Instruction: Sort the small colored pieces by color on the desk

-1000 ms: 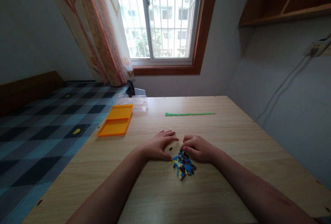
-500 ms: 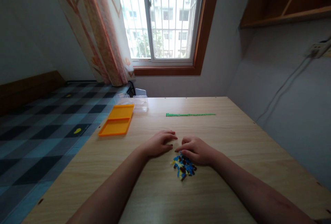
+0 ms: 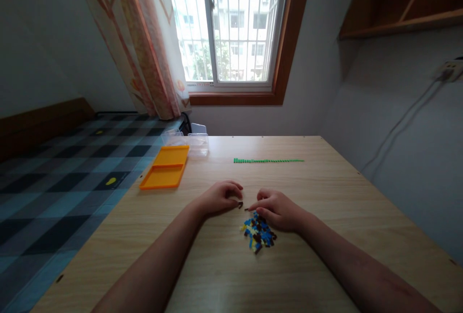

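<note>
Beyond a loose pile of small blue, brown and yellow plastic pieces (image 3: 259,234), both hands rest low over the wooden table. My left hand (image 3: 219,198) has curved fingers, with a gap between thumb and index finger. Its thumb tip meets one or more small brown pieces (image 3: 240,204) lying on the wood. Index finger stretched out, my right hand (image 3: 278,209) touches or nearly touches another small brown piece (image 3: 247,209). Its thumb is over the pile's far edge, and its other fingers are bent under. Neither hand visibly grips anything.
A row of small green pieces (image 3: 267,161) runs across the table's far part. At the far left lie an open orange plastic case (image 3: 162,176) and clear plastic boxes (image 3: 198,145). A bed with a checked cover (image 3: 72,192) adjoins the table's left side.
My left hand has drawn slightly left and its fingers have curled, leaving brown pieces visible at the thumb. The right hand has shifted slightly right, exposing the brown piece by its index fingertip.
</note>
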`<state>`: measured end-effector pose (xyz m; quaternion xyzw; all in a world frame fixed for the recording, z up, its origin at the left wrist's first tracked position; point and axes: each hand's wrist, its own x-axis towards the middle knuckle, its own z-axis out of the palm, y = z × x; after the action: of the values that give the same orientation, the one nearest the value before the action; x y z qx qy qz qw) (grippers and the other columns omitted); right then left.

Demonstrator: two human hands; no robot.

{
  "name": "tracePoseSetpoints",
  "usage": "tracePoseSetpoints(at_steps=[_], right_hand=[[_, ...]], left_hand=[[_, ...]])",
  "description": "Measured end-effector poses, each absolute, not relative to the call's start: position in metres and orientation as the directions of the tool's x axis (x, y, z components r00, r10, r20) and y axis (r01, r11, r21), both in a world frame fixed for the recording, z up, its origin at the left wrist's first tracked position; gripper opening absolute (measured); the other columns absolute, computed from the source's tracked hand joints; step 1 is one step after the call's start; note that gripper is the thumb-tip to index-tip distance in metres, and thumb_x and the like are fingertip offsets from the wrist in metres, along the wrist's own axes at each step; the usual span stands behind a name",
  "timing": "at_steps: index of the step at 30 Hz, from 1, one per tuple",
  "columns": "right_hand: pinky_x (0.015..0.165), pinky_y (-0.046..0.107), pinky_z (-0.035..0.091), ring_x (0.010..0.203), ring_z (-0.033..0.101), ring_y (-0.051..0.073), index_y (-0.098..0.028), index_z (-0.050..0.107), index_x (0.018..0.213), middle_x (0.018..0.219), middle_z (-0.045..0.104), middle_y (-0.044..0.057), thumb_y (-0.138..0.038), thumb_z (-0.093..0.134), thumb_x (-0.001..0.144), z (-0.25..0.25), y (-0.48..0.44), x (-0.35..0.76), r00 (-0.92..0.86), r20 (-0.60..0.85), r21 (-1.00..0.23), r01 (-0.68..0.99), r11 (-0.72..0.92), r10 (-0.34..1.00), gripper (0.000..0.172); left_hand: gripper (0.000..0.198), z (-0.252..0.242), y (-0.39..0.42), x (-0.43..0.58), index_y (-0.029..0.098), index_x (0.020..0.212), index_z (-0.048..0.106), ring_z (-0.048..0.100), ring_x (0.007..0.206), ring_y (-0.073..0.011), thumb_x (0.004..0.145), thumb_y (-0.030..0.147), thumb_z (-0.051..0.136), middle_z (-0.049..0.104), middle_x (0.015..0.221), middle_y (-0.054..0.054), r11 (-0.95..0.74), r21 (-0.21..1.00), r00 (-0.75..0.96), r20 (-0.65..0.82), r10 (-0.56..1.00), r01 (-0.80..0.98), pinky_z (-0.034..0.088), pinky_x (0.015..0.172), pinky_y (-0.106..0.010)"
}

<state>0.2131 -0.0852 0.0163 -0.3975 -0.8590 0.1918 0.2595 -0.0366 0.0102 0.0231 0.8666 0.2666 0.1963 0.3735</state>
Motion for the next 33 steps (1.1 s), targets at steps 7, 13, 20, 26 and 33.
tracePoseSetpoints(at_steps=[7,13,20,26,33], right_hand=[[0.075,0.029,0.039,0.08,0.053,0.016,-0.028,0.076,0.109,0.089,0.057,0.004,-0.035,0.047,0.1,0.017,-0.085,0.211,-0.549,0.272,-0.485,0.631,0.605,0.79,0.031],[0.075,0.028,0.04,0.08,0.055,0.016,-0.025,0.077,0.104,0.089,0.058,0.004,-0.034,0.044,0.102,0.015,-0.083,0.212,-0.504,0.274,-0.514,0.643,0.568,0.819,0.034],[0.074,0.029,0.04,0.079,0.055,0.016,-0.025,0.078,0.103,0.087,0.058,0.004,-0.037,0.043,0.102,0.018,-0.085,0.209,-0.494,0.276,-0.493,0.664,0.562,0.825,0.037],[0.075,0.029,0.042,0.078,0.054,0.016,-0.021,0.078,0.093,0.087,0.059,0.005,-0.04,0.042,0.102,0.015,-0.085,0.211,-0.485,0.292,-0.532,0.634,0.562,0.824,0.042],[0.075,0.03,0.041,0.079,0.053,0.017,-0.023,0.078,0.099,0.087,0.058,0.005,-0.036,0.045,0.101,0.015,-0.084,0.213,-0.542,0.311,-0.507,0.6,0.619,0.78,0.035]], left_hand=[[0.022,0.029,0.004,-0.035,0.021,0.091,0.076,0.062,0.111,-0.0218,0.069,0.017,0.078,0.066,0.121,-0.006,-0.675,0.638,0.812,0.131,0.569,0.37,0.049,0.095,-0.03],[0.01,0.026,0.001,-0.031,0.021,0.084,0.076,0.064,0.104,-0.0195,0.074,0.018,0.075,0.069,0.112,-0.005,-0.717,0.584,0.789,0.198,0.581,0.381,0.049,0.092,-0.029],[0.007,0.022,0.002,-0.027,0.02,0.078,0.073,0.064,0.096,-0.0181,0.077,0.014,0.07,0.071,0.1,-0.004,-0.73,0.557,0.754,0.256,0.604,0.396,0.05,0.09,-0.029],[0.006,0.026,0.002,-0.028,0.019,0.079,0.073,0.062,0.095,-0.0188,0.08,0.018,0.067,0.07,0.097,-0.005,-0.751,0.509,0.763,0.25,0.596,0.419,0.049,0.09,-0.03],[0.006,0.031,-0.003,-0.03,0.022,0.077,0.073,0.061,0.094,-0.0201,0.079,0.021,0.067,0.07,0.094,-0.004,-0.772,0.361,0.753,0.229,0.617,0.523,0.048,0.088,-0.031]])
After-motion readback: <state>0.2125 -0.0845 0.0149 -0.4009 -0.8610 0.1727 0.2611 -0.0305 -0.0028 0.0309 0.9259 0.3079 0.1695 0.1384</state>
